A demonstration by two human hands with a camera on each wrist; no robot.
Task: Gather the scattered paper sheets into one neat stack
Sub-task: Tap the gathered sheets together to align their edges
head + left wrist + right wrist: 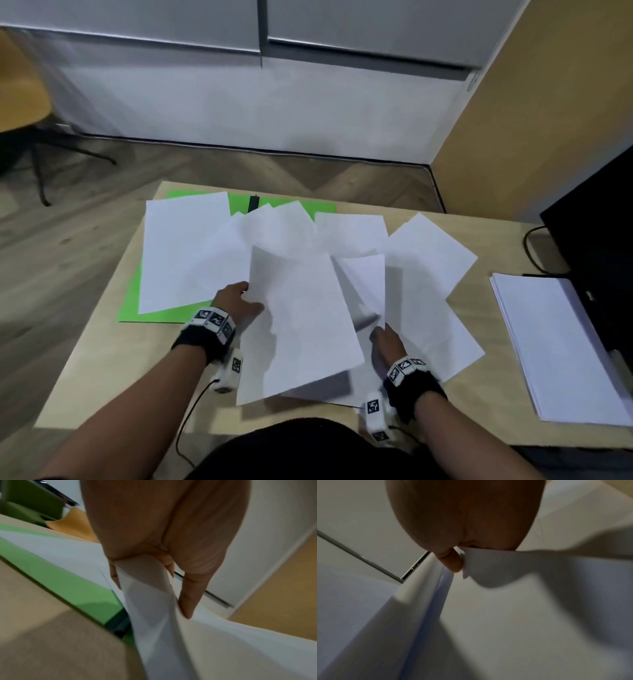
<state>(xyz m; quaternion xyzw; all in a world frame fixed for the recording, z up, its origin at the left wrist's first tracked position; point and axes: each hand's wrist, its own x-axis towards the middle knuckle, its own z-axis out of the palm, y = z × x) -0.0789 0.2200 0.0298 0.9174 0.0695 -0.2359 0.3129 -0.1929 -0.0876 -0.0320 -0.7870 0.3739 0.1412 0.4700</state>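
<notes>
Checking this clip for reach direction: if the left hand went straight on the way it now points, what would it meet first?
The left hand points away and slightly right, gripping a lifted sheet. Straight on, it would probably first meet the overlapping loose sheets mid-table, though their depth is unclear.

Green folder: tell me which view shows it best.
Head view. There the green folder lies on the table under the white sheets, its near and far edges showing. The left wrist view catches only a blurred green strip; the right wrist view shows none of it.
</notes>
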